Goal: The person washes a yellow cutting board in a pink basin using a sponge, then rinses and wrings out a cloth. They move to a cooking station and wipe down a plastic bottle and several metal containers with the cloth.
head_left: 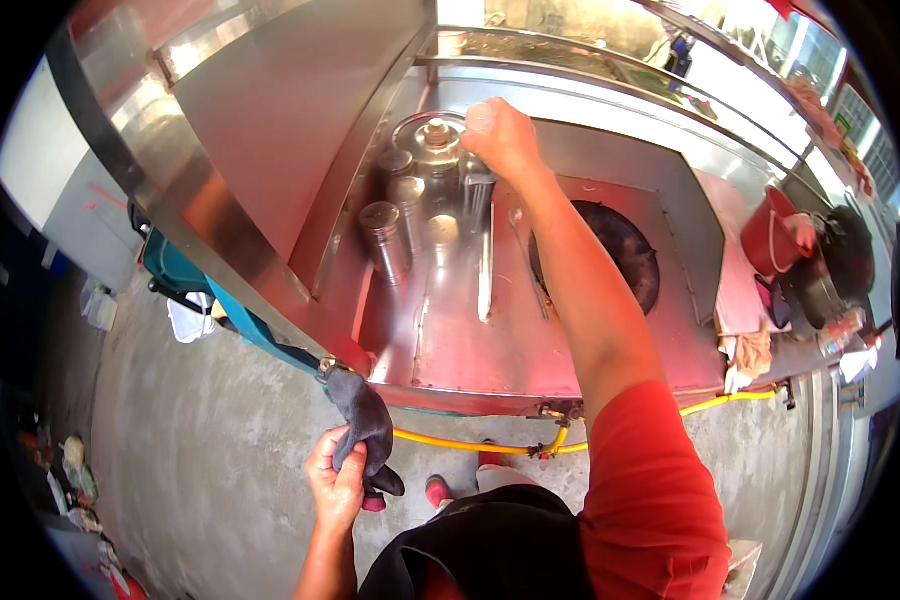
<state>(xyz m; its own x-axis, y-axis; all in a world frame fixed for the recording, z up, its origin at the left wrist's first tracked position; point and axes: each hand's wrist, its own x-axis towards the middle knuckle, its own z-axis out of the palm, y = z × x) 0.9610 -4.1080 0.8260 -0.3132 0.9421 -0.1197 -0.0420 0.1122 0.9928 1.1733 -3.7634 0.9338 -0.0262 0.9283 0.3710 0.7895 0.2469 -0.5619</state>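
Note:
My left hand [336, 472] pinches a dark grey cloth item [364, 420], perhaps a glove, which hangs by the front left corner of a stainless steel cooking cart [457, 360]. Stretched far over the cart, my right hand [506, 139] is closed around a pale, round-ended thing [481, 116], mostly hidden in the fist. Below that fist stands a metal holder [478, 180]. Left of it are a round metal lid with a knob [436, 135] and several lidded metal canisters [385, 240]. A long metal utensil [486, 270] and a thin ladle [525, 255] lie on the cart top.
A black round wok or burner [615, 255] sits partly behind my right forearm. Red bucket [771, 232] and dark pots [825, 270] stand at right. A steel post [195, 240] slants up at left. Yellow gas hose [465, 444] runs along the cart's front.

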